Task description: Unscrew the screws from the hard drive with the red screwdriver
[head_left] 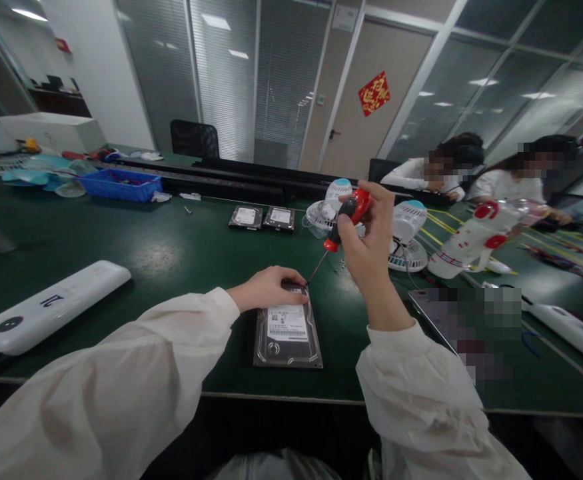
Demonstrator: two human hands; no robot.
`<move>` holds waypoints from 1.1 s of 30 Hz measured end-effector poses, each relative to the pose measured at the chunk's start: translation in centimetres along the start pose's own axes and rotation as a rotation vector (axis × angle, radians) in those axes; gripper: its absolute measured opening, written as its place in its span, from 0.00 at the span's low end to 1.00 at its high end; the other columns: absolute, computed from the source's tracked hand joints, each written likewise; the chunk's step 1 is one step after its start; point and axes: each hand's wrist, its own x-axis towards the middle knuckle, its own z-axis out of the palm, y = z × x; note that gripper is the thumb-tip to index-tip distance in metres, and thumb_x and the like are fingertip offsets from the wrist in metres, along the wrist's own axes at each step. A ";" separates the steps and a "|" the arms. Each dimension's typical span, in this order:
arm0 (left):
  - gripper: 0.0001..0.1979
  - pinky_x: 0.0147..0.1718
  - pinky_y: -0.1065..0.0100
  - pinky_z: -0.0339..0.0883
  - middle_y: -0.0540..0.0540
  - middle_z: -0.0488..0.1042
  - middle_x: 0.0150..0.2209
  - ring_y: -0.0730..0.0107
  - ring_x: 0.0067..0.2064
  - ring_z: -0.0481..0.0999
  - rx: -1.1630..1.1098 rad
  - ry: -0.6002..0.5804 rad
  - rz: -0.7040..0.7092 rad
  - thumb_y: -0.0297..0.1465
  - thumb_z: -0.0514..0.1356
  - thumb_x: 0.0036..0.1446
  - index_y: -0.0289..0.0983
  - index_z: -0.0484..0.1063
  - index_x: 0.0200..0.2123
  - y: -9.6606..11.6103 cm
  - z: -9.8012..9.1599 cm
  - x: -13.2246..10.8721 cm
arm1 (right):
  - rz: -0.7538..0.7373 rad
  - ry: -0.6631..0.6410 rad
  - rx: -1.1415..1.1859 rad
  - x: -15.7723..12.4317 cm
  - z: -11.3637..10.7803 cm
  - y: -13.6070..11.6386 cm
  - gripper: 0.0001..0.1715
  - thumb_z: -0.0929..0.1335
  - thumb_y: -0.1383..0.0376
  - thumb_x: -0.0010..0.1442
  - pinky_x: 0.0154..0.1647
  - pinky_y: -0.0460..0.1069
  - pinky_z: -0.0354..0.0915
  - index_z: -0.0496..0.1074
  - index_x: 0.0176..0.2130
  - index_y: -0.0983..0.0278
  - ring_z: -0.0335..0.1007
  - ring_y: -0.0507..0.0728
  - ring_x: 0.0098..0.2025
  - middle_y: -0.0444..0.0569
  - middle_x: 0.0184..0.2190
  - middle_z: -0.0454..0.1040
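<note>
A hard drive [288,333] with a white label lies flat on the green table in front of me. My left hand [274,288] grips its far end, thumb across the top and fingers along the far edge. My right hand [368,230] is closed around the red and black handle of a screwdriver [344,220]. The screwdriver slants down to the left, its tip at the drive's far right corner, close to my left fingertips. Whether the tip sits in a screw is too small to tell. Some tiny metal pieces [340,267] lie right of the drive.
Farther back lie two more hard drives [246,217]. A blue basket [121,185] stands at the back left, a white device [54,307] at left. Small white fans [408,233], a white and red bottle [466,243] and a partly blurred flat panel [436,313] are at right. Two people sit beyond.
</note>
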 end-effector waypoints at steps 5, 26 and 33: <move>0.27 0.51 0.58 0.72 0.43 0.82 0.52 0.54 0.52 0.81 -0.001 -0.002 0.003 0.47 0.69 0.54 0.40 0.79 0.53 0.0 0.0 0.0 | -0.006 0.046 -0.123 0.1 -0.1 0.0 0.31 0.72 0.60 0.58 0.46 0.60 0.73 0.68 0.59 0.55 0.72 0.61 0.49 0.52 0.55 0.71; 0.26 0.51 0.58 0.72 0.45 0.82 0.51 0.54 0.51 0.81 0.010 -0.002 -0.011 0.48 0.69 0.54 0.42 0.80 0.53 0.0 -0.1 0.0 | -0.047 0.043 -0.104 0.1 -0.2 0.0 0.27 0.68 0.62 0.63 0.47 0.59 0.73 0.66 0.61 0.56 0.73 0.60 0.49 0.51 0.54 0.73; 0.26 0.51 0.58 0.72 0.44 0.82 0.51 0.54 0.51 0.81 -0.001 0.000 -0.004 0.47 0.70 0.54 0.42 0.80 0.53 -0.1 0.0 0.1 | -0.052 0.080 -0.209 0.1 -0.3 -0.5 0.28 0.70 0.64 0.60 0.47 0.59 0.72 0.68 0.60 0.55 0.70 0.60 0.49 0.52 0.50 0.71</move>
